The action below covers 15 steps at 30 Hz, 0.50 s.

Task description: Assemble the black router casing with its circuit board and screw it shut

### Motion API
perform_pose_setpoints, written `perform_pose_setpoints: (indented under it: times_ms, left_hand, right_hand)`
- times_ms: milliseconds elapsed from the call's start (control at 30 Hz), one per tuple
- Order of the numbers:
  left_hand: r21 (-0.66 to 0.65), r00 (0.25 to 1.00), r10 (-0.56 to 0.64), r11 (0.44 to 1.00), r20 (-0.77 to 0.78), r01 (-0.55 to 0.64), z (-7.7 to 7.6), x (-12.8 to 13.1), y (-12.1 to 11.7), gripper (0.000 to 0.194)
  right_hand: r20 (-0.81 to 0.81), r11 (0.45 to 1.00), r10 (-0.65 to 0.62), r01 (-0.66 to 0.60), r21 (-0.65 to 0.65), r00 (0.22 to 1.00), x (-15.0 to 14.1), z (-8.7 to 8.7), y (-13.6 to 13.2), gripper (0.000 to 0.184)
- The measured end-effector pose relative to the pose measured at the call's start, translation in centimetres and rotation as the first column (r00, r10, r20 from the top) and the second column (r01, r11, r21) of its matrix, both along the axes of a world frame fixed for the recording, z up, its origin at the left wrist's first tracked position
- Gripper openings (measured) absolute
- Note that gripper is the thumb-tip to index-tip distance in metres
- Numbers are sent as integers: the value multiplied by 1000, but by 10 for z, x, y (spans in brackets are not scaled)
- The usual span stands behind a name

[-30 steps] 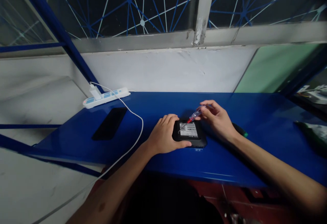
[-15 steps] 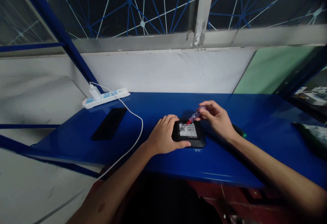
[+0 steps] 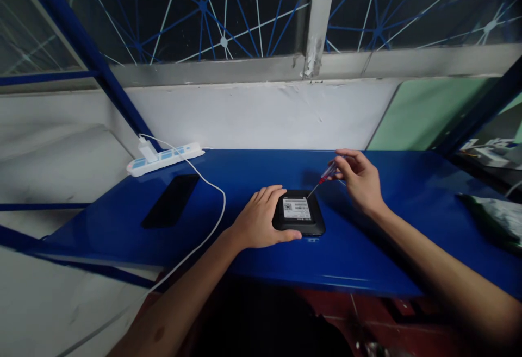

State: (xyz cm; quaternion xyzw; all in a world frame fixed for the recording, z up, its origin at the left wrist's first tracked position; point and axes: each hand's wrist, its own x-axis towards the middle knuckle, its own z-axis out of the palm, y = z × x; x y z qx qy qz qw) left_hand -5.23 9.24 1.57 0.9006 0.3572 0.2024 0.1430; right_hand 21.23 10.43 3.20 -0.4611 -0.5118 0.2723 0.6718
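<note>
A flat black box-shaped device (image 3: 318, 223) with a white printed label (image 3: 297, 210) lies on the blue table. My left hand (image 3: 261, 218) grips it from the left, fingers at its far edge and thumb along the near edge. Between the fingertips of my right hand (image 3: 359, 177) is a screwdriver (image 3: 328, 172) with a clear purplish handle and a red collar. Its thin shaft slants down to the left, and the tip is at the device's far edge, close to the label's upper right corner. Whether the tip touches cannot be made out.
On the left lie a dark phone-like slab (image 3: 171, 200) and a white power strip (image 3: 165, 159) with a charger plugged in. A white cable (image 3: 222, 210) runs from it past my left forearm. A silvery-green bag (image 3: 495, 218) lies at the right. The wall and window stand behind the table.
My right hand has moved right and slightly up with the screwdriver. Its tip has gone from the label's left side to the device's upper right. My left hand keeps its grip.
</note>
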Motion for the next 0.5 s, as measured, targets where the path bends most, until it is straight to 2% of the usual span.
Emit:
perform_pose_setpoints:
  times_ms: [367,500]
  left_hand:
    - [-25,1000,-30,999,-2,30,3,-2,-2,98]
    - [-37,999,-51,998,5,51,4,-3,-3,100]
  right_hand:
    - [168,994,-91,79,74,982,1,-1,-3,26]
    - [232,996,-71,56,68,970,-1,-1,-7,33]
